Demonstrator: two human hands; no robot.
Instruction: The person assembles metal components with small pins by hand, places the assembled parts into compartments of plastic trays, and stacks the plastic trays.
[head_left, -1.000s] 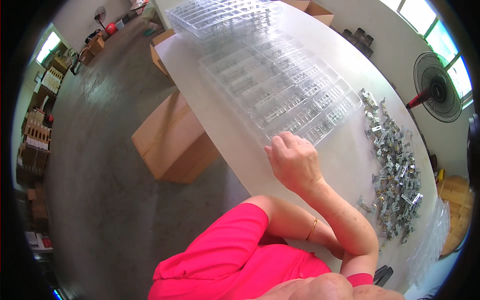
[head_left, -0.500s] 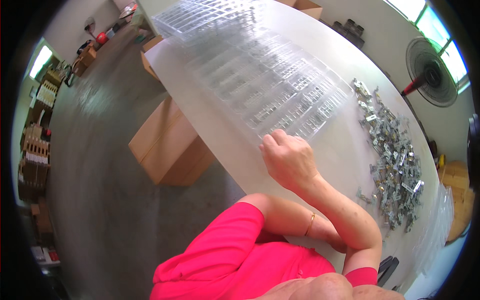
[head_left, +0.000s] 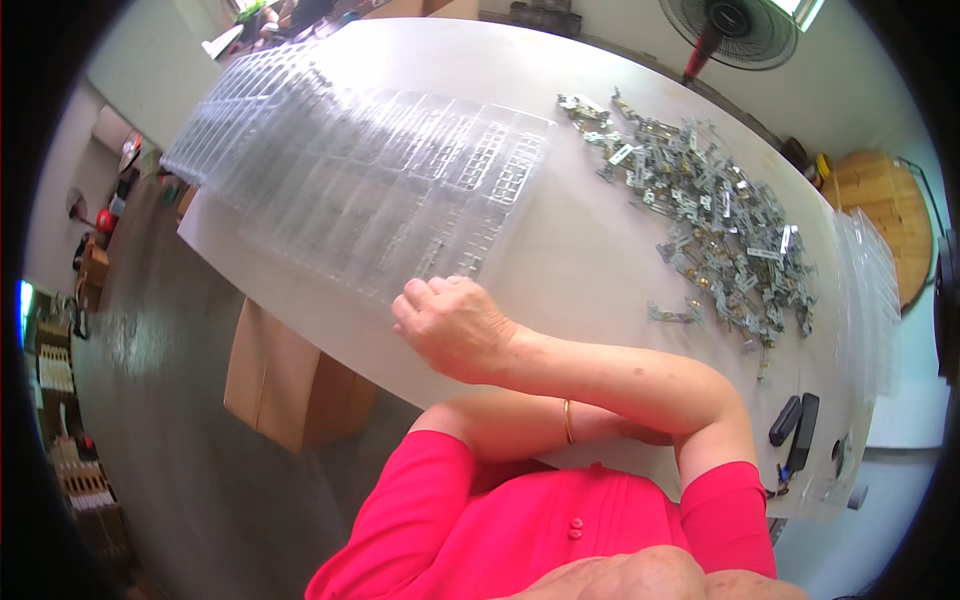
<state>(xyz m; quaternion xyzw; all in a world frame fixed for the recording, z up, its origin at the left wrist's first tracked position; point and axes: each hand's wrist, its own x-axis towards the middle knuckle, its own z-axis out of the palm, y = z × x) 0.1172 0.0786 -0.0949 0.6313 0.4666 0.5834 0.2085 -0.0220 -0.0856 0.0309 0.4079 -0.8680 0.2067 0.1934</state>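
My right arm reaches across my body, and my right hand (head_left: 450,325) is closed at the near edge of a clear plastic tray (head_left: 390,215). Its fingertips are hidden beneath the knuckles, so what they pinch does not show. Small metal pieces sit in rows in several of the tray's compartments, mostly toward its right end. My left forearm, with a gold bangle, is tucked under the right arm. Of my left hand (head_left: 645,432) only a part shows below the right elbow; its fingers are hidden. To the right lies a loose heap of small metal clips or brackets (head_left: 735,235).
More clear trays (head_left: 230,120) lie at the table's far left. On the right are black tools (head_left: 800,430), clear plastic sheets or trays (head_left: 868,290) and a round wooden board (head_left: 880,205). A cardboard box (head_left: 280,385) stands below the left edge; a fan (head_left: 728,30) is behind the table.
The whole view has turned, so the tray and right hand appear farther left and more of the table's right side shows. My right hand remains closed at the tray's near edge.
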